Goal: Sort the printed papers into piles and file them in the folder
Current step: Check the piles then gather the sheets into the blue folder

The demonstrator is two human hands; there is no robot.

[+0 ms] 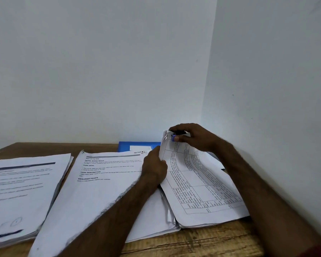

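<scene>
Three piles of printed papers lie on the wooden table: a left pile (20,191), a middle pile (98,184) with headed text, and a right pile (198,193) printed with tables. My left hand (154,166) grips the left edge of the right pile's lifted top sheets. My right hand (191,136) pinches the raised far corner of those sheets, together with a small blue and black object (173,137) at my thumb; what it is I cannot tell. A blue folder (126,146) lies behind the piles against the wall, mostly covered by paper.
The wooden table (202,242) shows bare grain at the front right. A white wall stands close behind the table, and a second wall closes the corner on the right.
</scene>
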